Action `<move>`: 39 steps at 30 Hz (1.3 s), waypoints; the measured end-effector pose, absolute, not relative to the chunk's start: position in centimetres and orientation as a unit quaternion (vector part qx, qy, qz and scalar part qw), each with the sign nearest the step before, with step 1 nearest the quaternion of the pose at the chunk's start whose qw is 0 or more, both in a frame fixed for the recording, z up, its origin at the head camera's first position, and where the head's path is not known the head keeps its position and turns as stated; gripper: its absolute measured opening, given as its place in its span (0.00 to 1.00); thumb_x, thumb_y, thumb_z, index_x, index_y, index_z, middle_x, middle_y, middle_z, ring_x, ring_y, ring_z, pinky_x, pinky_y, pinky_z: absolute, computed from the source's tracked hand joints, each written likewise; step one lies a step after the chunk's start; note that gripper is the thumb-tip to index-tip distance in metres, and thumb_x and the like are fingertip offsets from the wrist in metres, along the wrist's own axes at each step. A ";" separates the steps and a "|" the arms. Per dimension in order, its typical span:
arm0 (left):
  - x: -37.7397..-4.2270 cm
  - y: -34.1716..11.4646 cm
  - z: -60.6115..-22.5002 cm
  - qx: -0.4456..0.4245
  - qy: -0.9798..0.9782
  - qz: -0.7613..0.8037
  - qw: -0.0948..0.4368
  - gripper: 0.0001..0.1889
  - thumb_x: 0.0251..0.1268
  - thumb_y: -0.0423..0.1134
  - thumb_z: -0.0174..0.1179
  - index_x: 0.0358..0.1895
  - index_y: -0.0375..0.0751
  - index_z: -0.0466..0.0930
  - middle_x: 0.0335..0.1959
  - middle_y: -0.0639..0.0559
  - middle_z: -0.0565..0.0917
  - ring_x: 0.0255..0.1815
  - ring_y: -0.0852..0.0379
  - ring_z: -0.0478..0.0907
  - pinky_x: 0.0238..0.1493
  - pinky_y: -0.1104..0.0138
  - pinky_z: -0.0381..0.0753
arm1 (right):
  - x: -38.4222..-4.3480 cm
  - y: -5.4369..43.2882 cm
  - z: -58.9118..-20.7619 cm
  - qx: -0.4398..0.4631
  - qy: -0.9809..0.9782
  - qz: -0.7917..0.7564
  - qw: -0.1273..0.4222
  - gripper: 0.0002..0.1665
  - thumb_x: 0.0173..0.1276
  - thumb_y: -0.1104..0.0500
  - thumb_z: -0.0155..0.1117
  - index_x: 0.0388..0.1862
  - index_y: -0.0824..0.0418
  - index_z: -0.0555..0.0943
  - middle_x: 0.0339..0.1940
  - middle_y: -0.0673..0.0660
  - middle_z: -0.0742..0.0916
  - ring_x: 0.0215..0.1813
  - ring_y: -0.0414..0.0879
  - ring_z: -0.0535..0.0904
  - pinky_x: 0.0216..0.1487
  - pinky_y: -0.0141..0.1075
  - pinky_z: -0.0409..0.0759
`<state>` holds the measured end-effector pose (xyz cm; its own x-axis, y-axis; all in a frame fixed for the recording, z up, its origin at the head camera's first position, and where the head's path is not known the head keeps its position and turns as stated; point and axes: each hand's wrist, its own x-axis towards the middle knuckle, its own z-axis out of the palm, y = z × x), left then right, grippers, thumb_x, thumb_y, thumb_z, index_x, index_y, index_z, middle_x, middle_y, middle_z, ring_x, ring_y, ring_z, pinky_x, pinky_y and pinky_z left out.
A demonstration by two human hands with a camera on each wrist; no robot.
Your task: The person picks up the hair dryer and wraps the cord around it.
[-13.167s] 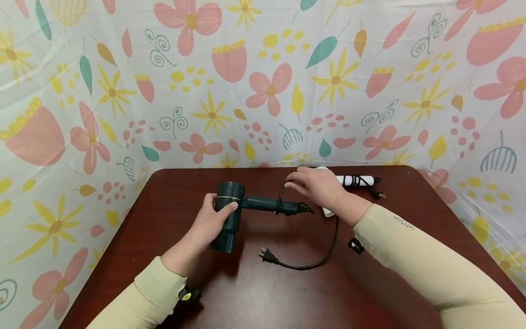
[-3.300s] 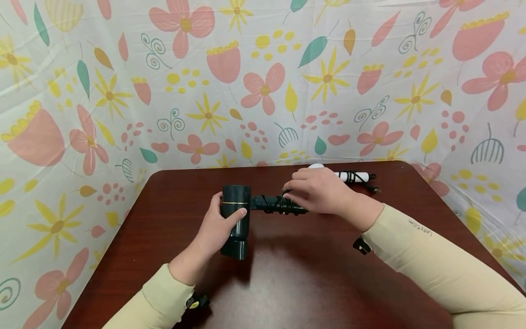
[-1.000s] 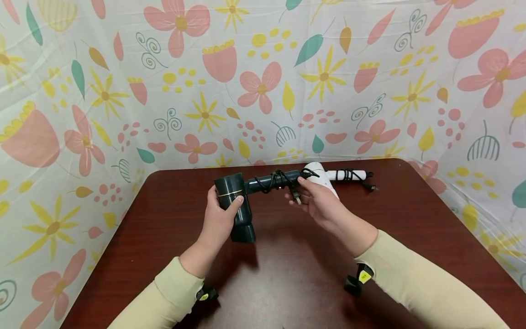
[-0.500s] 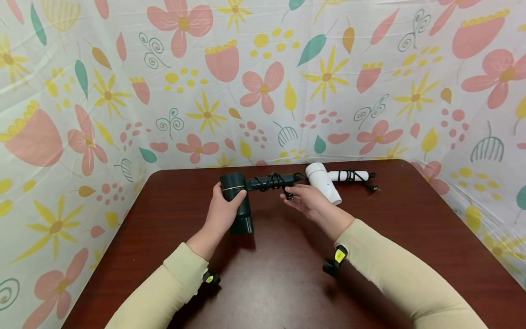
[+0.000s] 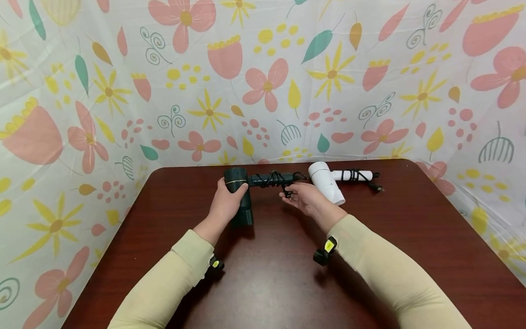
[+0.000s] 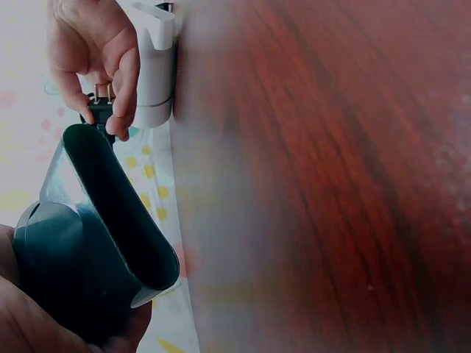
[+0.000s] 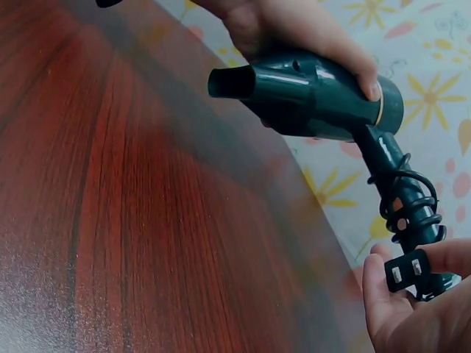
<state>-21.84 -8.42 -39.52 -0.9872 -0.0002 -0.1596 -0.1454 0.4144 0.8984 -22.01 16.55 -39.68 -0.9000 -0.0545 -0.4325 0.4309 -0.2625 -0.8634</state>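
My left hand [image 5: 226, 199] grips the barrel of a dark green hair dryer [image 5: 237, 175], thumb across its front. The dryer's handle points right, its black cord [image 5: 273, 178] wound round it several times. By the handle's end my right hand [image 5: 306, 198] holds the black two-prong plug [image 6: 101, 110] between thumb and fingers. In the right wrist view the prongs of the plug [image 7: 407, 270] face the camera, close to the handle. The left wrist view shows the dryer's flat nozzle [image 6: 121, 209]; the left palm wraps the barrel behind it.
A white hair dryer [image 5: 326, 183] with its black cord [image 5: 353, 175] wrapped round the handle lies at the back right of the dark red-brown table [image 5: 263, 283]. Right behind the table hangs a flower-patterned curtain [image 5: 263, 91].
Since the earliest frame the loose cord has been wound onto the dryer's handle. Over the last second both hands and the green dryer moved back towards the curtain, and the nozzle swung slightly left.
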 end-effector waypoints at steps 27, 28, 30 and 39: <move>-27.7 -8.1 -41.6 -0.088 0.854 0.498 0.121 0.48 0.65 0.68 0.54 0.76 0.36 0.53 0.66 0.40 0.69 0.61 0.45 0.72 0.61 0.51 0.74 | -26.6 15.1 -42.2 0.237 0.763 -0.594 0.095 0.28 0.70 0.59 0.65 0.67 0.65 0.72 0.51 0.57 0.78 0.34 0.45 0.75 0.44 0.38 0.80; -27.9 -8.1 -41.6 -0.090 0.854 0.498 0.120 0.48 0.65 0.68 0.54 0.76 0.35 0.53 0.66 0.40 0.69 0.62 0.45 0.72 0.62 0.52 0.74 | -26.7 15.1 -42.2 0.236 0.775 -0.579 0.093 0.27 0.70 0.59 0.65 0.65 0.65 0.73 0.54 0.58 0.78 0.35 0.46 0.75 0.43 0.39 0.79; -28.1 -8.1 -41.7 -0.093 0.857 0.493 0.117 0.48 0.65 0.67 0.54 0.76 0.34 0.53 0.68 0.39 0.68 0.63 0.44 0.70 0.63 0.52 0.72 | -26.9 15.1 -42.2 0.229 0.795 -0.554 0.091 0.24 0.70 0.58 0.65 0.62 0.65 0.75 0.58 0.61 0.78 0.36 0.48 0.76 0.43 0.41 0.78; -29.1 -8.2 -41.6 -0.104 0.875 0.455 0.131 0.49 0.64 0.69 0.53 0.76 0.34 0.54 0.74 0.37 0.61 0.69 0.43 0.65 0.67 0.52 0.69 | -26.9 14.4 -42.1 0.206 0.830 -0.513 0.080 0.14 0.71 0.60 0.62 0.52 0.65 0.81 0.46 0.60 0.81 0.38 0.50 0.77 0.45 0.43 0.78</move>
<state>-29.07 -8.24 -41.64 -0.9439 -0.0637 -0.3241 -0.3019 0.5648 0.7681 -26.86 14.39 -42.12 -0.9023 0.2597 -0.3442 0.4240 0.3894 -0.8177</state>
